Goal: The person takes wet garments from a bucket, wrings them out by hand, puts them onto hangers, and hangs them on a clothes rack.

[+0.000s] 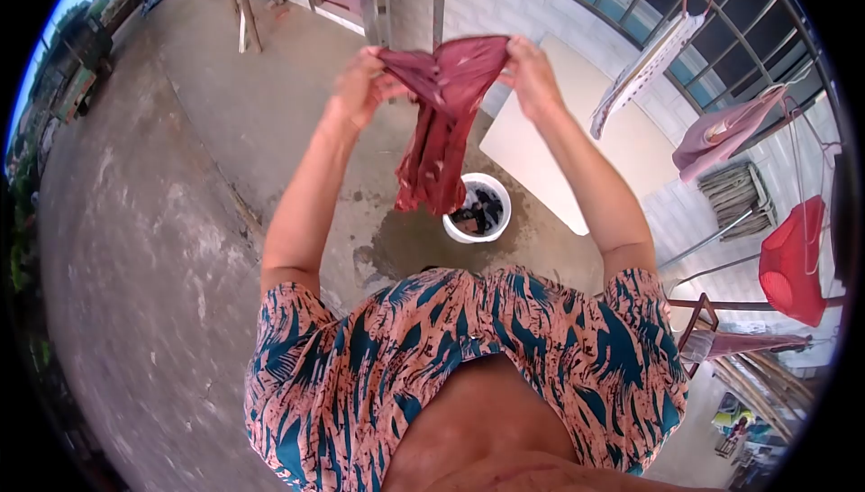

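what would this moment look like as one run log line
left hand and right hand: hold dark red garment up, spread | white bucket: on wet ground, dark items inside

a short-sleeved top [360,357] patterned in teal, peach and black.

Head-worn view; faces forward and down; arm's-length from hands.

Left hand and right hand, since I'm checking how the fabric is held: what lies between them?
A dark red cloth spans from the left hand to the right hand, its lower part hanging down, as the head view shows.
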Tool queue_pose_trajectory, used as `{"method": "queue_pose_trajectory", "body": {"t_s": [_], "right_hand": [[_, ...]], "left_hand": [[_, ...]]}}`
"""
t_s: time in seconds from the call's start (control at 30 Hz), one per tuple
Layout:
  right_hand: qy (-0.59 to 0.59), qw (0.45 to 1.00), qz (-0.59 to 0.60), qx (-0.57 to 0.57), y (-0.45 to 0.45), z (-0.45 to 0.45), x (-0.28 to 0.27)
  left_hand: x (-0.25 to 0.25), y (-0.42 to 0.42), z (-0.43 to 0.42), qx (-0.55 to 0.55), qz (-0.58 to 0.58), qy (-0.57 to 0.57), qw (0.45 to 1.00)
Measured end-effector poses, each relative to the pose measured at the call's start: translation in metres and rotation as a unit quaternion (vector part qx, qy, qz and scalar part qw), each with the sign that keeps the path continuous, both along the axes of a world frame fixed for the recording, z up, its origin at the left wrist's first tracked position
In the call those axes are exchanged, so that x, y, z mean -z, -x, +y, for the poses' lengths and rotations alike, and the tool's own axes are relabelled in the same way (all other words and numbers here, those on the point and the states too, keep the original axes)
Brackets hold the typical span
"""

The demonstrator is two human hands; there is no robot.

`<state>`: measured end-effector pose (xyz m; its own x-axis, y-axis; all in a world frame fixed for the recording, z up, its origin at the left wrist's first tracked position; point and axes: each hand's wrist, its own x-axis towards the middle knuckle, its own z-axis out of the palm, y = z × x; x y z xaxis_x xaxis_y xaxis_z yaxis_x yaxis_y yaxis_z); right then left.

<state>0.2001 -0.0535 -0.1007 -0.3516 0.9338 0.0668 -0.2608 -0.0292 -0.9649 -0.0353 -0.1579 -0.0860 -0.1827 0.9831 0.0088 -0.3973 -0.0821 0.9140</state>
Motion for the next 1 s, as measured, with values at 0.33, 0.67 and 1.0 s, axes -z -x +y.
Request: {"method": "queue_pose_trajectory", "body": {"t_s": [0.33, 0.67, 1.0], "right_hand": [[-0.229, 0.947, -0.212, -0.072, -0.062, 0.069, -0.049], [-0.248, 0.911, -0.308, -0.121, -0.073, 0.076, -0.014], [0.099, 0.973, 0.107, -0.177, -0.062, 0.07, -0.001]], "left_hand": [[-0.029, 0.123, -0.005, 0.002, -0.03, -0.063, 0.998], [-0.038, 0.089, -0.015, 0.062, 0.389, 0.068, 0.917], [-0.021, 0.071, -0.012, 0.19, 0.114, 0.076, 0.972]]}}
